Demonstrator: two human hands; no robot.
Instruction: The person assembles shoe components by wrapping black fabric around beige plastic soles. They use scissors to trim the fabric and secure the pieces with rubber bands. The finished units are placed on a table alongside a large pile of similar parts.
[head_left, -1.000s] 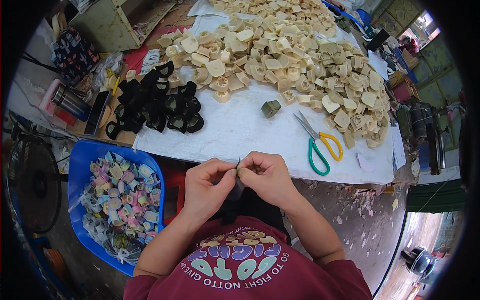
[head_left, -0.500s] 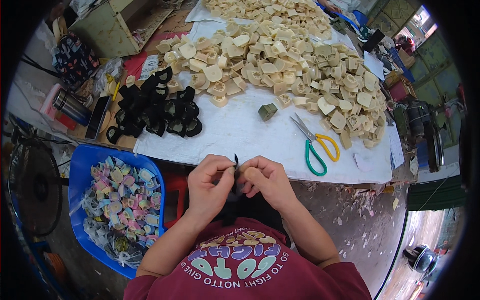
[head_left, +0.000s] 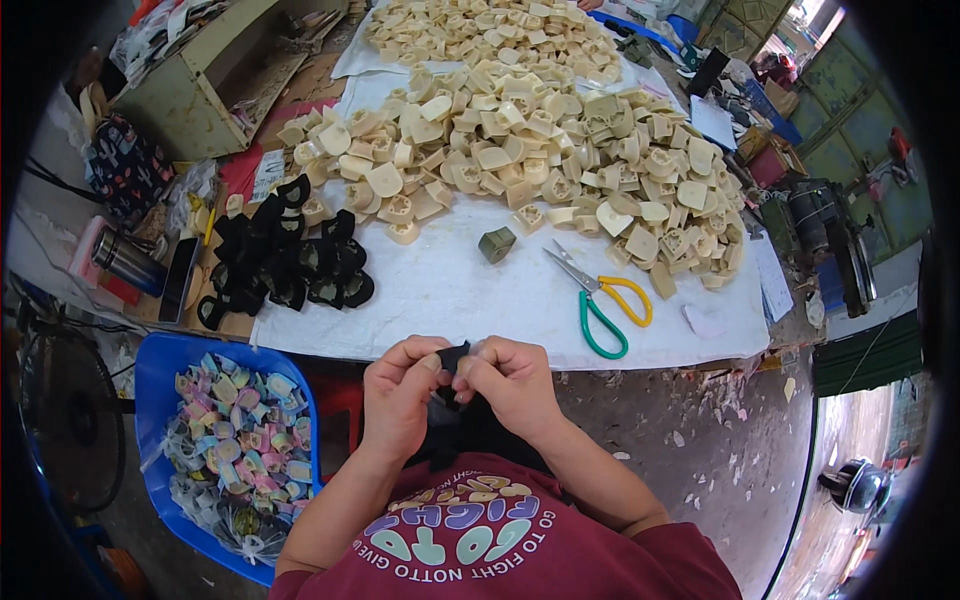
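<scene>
Close in front of my chest, at the table's near edge, a small black piece that looks like cloth (head_left: 453,357) is pinched between my two hands. My left hand (head_left: 400,390) grips its left side with thumb and fingertips. On its right side the thumb and fingers of my right hand (head_left: 510,385) are pressed together. The fingers partly cover the piece, so its full shape is hidden. Beyond my hands lie an olive-green block (head_left: 497,244) and scissors (head_left: 592,284) with one green and one yellow handle. Several similar black pieces (head_left: 275,262) are heaped at the left.
Cream moulded pieces (head_left: 490,130) form a large pile across the back of the white-covered table (head_left: 420,315). A blue basin (head_left: 318,440) with pastel pieces and plastic bags stands at lower left. A steel flask (head_left: 125,260), a phone (head_left: 178,280) and a fan (head_left: 75,410) are further left.
The black piece has turned from edge-on to show more of its surface. Both hands have shifted slightly and remain close together on it. The whole view has swung a little.
</scene>
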